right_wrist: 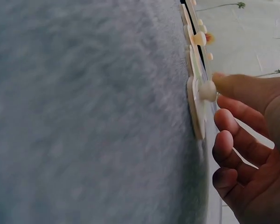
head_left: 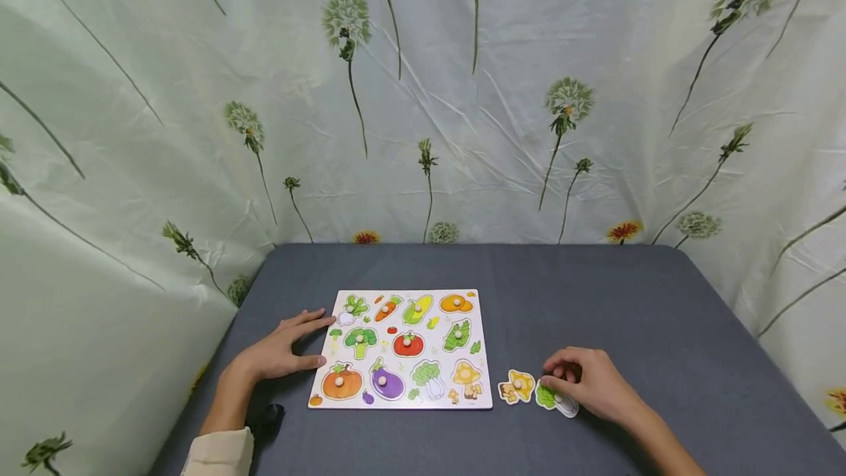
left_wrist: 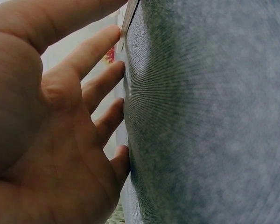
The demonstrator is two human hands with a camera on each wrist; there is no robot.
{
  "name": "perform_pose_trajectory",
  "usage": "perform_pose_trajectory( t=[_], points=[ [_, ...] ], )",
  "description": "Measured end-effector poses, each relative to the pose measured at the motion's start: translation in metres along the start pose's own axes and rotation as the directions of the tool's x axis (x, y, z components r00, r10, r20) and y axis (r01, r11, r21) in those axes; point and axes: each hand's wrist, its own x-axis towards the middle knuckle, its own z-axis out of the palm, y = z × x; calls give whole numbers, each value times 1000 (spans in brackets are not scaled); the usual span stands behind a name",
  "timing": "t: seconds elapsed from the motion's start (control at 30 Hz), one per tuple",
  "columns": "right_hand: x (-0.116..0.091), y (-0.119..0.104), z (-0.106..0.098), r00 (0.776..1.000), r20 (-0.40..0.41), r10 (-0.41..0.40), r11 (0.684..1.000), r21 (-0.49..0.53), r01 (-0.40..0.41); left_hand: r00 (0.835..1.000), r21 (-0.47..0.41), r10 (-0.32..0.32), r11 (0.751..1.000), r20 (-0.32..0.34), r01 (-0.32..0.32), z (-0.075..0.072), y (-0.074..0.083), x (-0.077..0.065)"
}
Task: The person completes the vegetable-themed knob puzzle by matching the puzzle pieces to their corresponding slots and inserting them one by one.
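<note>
A white puzzle board (head_left: 423, 301) with vegetable pieces lies on the table; its bok choy and mushroom spots have no knobs. My left hand (head_left: 280, 351) rests at the board's left edge, fingers spread, thumb and index fingertip right at the rim; in the left wrist view the palm (left_wrist: 60, 135) and straight fingers show. Right of the board, my right hand (head_left: 588, 380) pinches the white knob (right_wrist: 207, 91) of a bok choy puzzle piece (head_left: 557, 399) between thumb and index finger, the other fingers curled. The piece lies low over the cloth. Beside it sits a yellow mushroom puzzle piece (head_left: 517, 387).
A dark grey cloth (head_left: 562, 292) covers the table. Behind and at the sides hangs a pale curtain (head_left: 476, 131) with dandelion prints. Near the left wrist is a black object (head_left: 269, 421), partly hidden by the sleeve (head_left: 221, 454).
</note>
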Motion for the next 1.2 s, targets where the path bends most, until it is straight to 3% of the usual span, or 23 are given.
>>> perform_pose_trajectory(
  t=[0.37, 1.03, 1.2],
  points=[
    [-12, 8, -7, 993, 116, 21, 997, 70, -30, 1000, -6, 5, 1000, 9, -5, -1, 0, 0],
    [-23, 19, -11, 979, 151, -135, 978, 181, 107, 1000, 4, 3, 1000, 3, -3, -1, 1, -1],
    [-18, 16, -12, 987, 118, -105, 985, 148, 87, 1000, 7, -9, 1000, 5, 9, 0, 1, 0]
  ],
)
